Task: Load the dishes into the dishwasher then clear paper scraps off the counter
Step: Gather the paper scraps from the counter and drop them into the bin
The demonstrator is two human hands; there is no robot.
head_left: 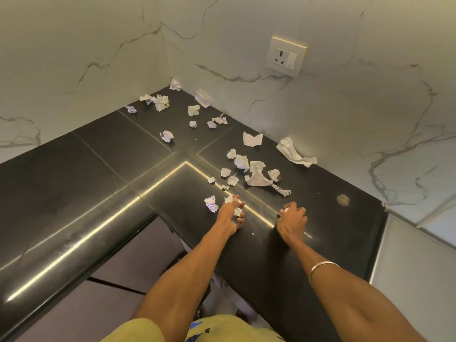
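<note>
white crumpled paper scraps (255,175) lie scattered over the black stone counter (98,183), which runs in an l-shape into a corner of marble-patterned wall (345,99). the left hand (232,213) sits near the inner edge of the counter with its fingers curled round several small wads of paper (237,211); white bits show between the fingers and at the fingertips. just left of it, apart from the hand, lies one more crumpled wad (211,204). the right hand (292,218) rests on the counter to the right, knuckles up, fingers bent over a small white scrap (286,210) that peeks out at the thumb side; a ring shows on one finger and a metal bangle (320,267) circles the forearm.

beyond the hands a dense cluster of scraps lies near the right-hand wall, among them a larger flattened torn sheet with a twisted tail. a long creased piece (294,151) leans at the foot of that wall, and a flat torn piece (252,139) lies beside it. farther back, toward the corner, smaller balls are spread well apart, with one scrap (175,85) tucked right into the corner itself.

a wall socket with switch (286,56) is set in the right-hand wall above the counter. a dull smudge (343,199) marks the counter near its right end. a bright strip of light reflects along the counter's polished surface. at the bottom edge, yellow clothing (148,329) shows.
</note>
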